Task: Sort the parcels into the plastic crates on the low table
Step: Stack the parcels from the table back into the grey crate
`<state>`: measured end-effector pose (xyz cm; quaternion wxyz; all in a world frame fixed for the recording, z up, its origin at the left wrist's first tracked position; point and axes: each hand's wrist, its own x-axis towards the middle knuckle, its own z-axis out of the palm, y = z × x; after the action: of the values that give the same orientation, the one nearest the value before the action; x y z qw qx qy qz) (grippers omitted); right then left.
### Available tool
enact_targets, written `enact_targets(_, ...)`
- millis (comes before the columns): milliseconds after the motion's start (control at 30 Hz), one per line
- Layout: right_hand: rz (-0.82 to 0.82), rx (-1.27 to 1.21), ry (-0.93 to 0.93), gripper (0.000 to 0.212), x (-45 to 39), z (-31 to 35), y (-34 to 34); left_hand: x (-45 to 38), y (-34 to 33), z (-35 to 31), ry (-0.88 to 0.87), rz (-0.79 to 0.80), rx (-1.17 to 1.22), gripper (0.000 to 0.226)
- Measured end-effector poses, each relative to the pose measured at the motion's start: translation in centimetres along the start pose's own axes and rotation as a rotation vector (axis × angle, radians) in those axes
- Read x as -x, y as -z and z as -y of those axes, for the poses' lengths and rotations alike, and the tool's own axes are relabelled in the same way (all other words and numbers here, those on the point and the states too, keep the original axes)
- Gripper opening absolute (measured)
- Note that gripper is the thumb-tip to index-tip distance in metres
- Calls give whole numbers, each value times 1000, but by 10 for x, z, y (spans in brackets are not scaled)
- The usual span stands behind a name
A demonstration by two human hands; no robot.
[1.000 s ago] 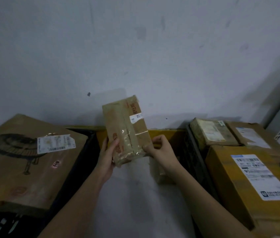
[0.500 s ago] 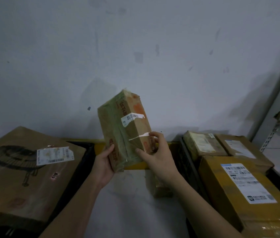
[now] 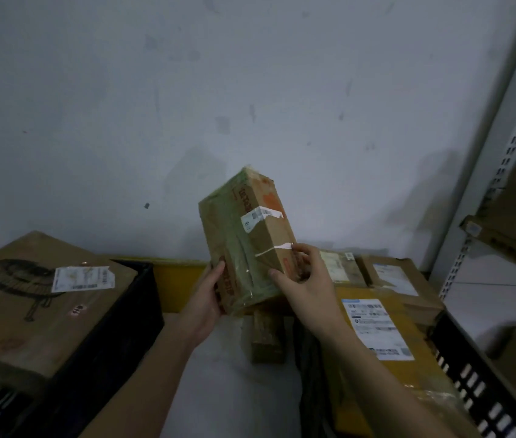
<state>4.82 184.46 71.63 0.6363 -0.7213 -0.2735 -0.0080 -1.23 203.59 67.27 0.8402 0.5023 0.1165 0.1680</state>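
Item: one oblong cardboard parcel [image 3: 244,245], taped over, with a torn white label strip across its upper face. It was held upright and tilted, clear of the table, above the yellow crate [image 3: 174,284] in the middle.

Grip: the left hand [image 3: 207,298] cupped the lower left edge, fingers curled round the corner. The right hand [image 3: 302,281] pinched the lower right side, thumb on the front face and fingers wrapped behind. Both held firmly.

Below it: a smaller brown box [image 3: 266,339] lay in the yellow crate.

To the left: a black crate [image 3: 130,314] carried a large flat carton [image 3: 29,311] bearing a printed drawing and a shipping label.

To the right: another black crate [image 3: 478,380] held a yellow-brown labelled parcel [image 3: 386,368], with two more boxes behind it near the wall.

Far right: slotted metal shelving [image 3: 503,159] with cartons on it.

Handling note: the label looked to be under inspection. The step would go best by turning the barcode face fully toward the eyes, supporting the base from below, then lowering the parcel flat into the chosen crate rather than dropping it.
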Motion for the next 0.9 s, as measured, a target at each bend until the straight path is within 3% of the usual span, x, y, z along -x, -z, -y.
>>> enact_targets(233, -79, -155, -162, 41, 29, -5, 102, 35, -80, 43, 80, -74, 16, 41)
enact_targets(433, -178, -141, -236, 44, 55, -14, 172, 62, -143, 85, 101, -27, -182, 51)
enact_targets(567, -365, 104, -56, 63, 73, -17, 184, 69, -176, 88, 40, 36, -328, 25)
enact_targets(733, -494, 576, 160, 76, 80, -7, 182, 69, -185, 84, -27, 137, -634, 52)
enact_targets(900, -495, 585, 201, 74, 85, -7, 186, 69, -178, 97, -35, 153, -946, 56)
